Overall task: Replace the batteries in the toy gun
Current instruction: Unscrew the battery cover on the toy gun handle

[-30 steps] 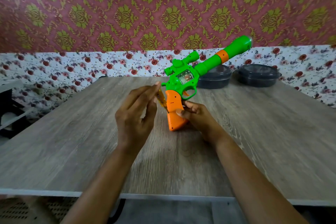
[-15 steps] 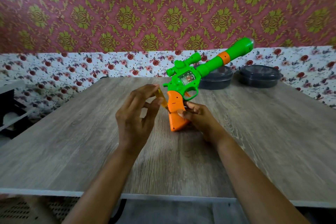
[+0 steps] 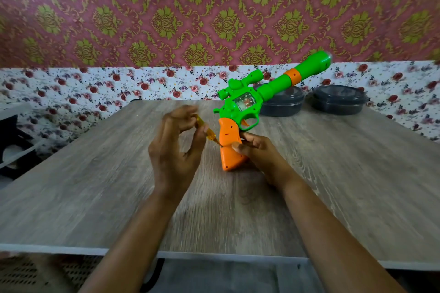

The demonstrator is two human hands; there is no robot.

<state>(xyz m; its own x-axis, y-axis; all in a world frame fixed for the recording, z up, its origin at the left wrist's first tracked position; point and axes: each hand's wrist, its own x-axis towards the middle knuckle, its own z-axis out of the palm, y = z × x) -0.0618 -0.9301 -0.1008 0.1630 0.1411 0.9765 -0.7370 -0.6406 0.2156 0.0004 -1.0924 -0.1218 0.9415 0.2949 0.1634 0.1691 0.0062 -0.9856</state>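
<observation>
Screwdriver point(image 3: 207, 130) in left hand point(image 3: 173, 154), tip at toy gun point(image 3: 229, 147) in right hand point(image 3: 260, 153)

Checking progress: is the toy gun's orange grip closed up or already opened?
Closed: the orange grip looks whole, no batteries showing, and the left hand holds the screwdriver tip against its side.

Item count, as logged from my feed.
I record one toy gun point(image 3: 240, 107), one screwdriver point(image 3: 209, 134), two dark lidded containers point(image 3: 283, 102) point(image 3: 339, 100), one tabletop point(image 3: 95, 185), and two hands: left hand point(image 3: 175, 152), right hand point(image 3: 259, 152).
</observation>
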